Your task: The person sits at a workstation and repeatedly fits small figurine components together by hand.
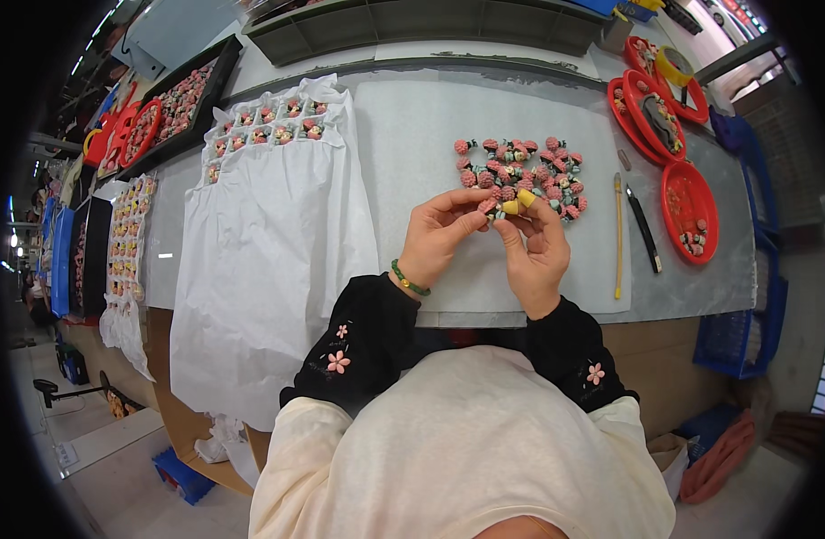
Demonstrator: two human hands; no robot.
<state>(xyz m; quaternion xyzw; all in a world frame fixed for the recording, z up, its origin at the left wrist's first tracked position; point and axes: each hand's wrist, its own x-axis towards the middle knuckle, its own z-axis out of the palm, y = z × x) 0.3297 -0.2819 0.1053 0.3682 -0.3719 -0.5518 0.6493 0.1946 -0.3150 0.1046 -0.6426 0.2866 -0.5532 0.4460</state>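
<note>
Over the white sheet on the table, my left hand (pixel 437 235) and my right hand (pixel 536 250) meet at a small pink-headed figurine (pixel 490 208). Both hands pinch it between thumb and fingertips. Yellow covers wrap fingertips of my right hand, and a green bead bracelet circles my left wrist. Just beyond my fingers lies a cluster of similar pink figurines (pixel 556 171), partly hidden by my hands. To the left, a tray with square cells (pixel 261 121) holds more figurines in rows, with white tissue paper (pixel 264 287) spread over its nearer part.
Right of the sheet lie a thin yellow-tipped stick (pixel 618 238) and a black craft knife (pixel 643 223). Red plates (pixel 689 211) with a few pieces stand at the right edge. A grey bin (pixel 421 31) borders the back. A black tray of pink pieces (pixel 181 103) stands far left.
</note>
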